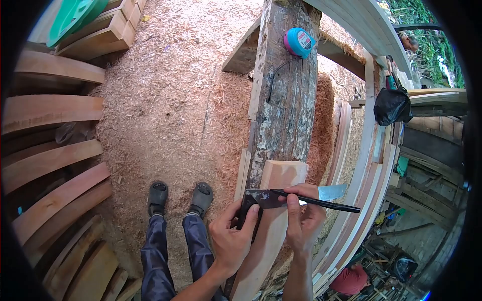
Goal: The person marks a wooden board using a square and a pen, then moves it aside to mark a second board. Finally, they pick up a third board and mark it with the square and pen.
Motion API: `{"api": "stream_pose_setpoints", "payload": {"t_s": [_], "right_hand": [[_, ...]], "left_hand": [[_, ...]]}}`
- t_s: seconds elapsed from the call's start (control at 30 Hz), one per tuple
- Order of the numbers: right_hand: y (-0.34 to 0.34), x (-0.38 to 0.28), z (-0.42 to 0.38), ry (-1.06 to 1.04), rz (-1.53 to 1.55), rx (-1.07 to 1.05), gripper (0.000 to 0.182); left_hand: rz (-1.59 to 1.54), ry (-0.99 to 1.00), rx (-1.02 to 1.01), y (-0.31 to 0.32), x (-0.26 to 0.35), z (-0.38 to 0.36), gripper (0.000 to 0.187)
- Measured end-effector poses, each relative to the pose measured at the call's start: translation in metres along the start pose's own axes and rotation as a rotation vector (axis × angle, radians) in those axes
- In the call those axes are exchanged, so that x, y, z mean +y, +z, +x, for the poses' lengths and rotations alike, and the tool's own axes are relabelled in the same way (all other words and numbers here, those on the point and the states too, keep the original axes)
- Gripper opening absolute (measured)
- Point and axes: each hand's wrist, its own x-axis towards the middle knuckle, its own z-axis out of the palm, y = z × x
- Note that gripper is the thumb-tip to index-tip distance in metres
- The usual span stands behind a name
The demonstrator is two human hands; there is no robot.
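Note:
My left hand (232,232) grips the black stock of a try square (263,198), thumb on top, at the left edge of a light wooden board (271,231). The square's metal blade lies across the board and sticks out past its right side. In my right hand (304,223) is a black pen (331,204), pinched between thumb and fingers, close over the blade. Its tip points left, toward the square's stock. The board rests lengthwise on a worn, paint-spotted workbench beam (283,120).
Farther up the beam sits a blue and pink tape measure (299,42). Curved timber pieces (52,113) are stacked at left, long boards (374,195) at right. A black plastic bag (391,106) hangs at upper right. Shavings cover the floor (160,100). A person in red (350,281) is at lower right.

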Motion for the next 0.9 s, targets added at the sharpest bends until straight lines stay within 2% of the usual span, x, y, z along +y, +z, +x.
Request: {"api": "stream_pose_setpoints", "payload": {"t_s": [0.1, 0.6, 0.67, 0.8, 0.9], "right_hand": [[-0.001, 0.003, 0.0, -0.019, -0.01, -0.01, 0.011], [-0.009, 0.012, 0.0, -0.043, -0.035, 0.068, 0.009], [-0.011, 0.012, 0.0, 0.002, -0.008, 0.1, 0.008], [-0.01, 0.005, 0.001, 0.045, 0.01, 0.1, 0.008], [-0.005, -0.001, 0.002, 0.003, -0.068, 0.047, 0.009]], "left_hand": [[-0.029, 0.031, 0.062, 0.003, -0.003, 0.001, 0.026], [-0.007, 0.077, 0.082, 0.003, -0.007, 0.001, 0.026], [-0.009, 0.083, 0.082, 0.003, -0.007, 0.002, 0.026], [-0.022, 0.072, 0.074, 0.003, -0.008, 0.002, 0.026], [-0.027, 0.06, 0.087, 0.004, -0.007, 0.001, 0.026]]}}
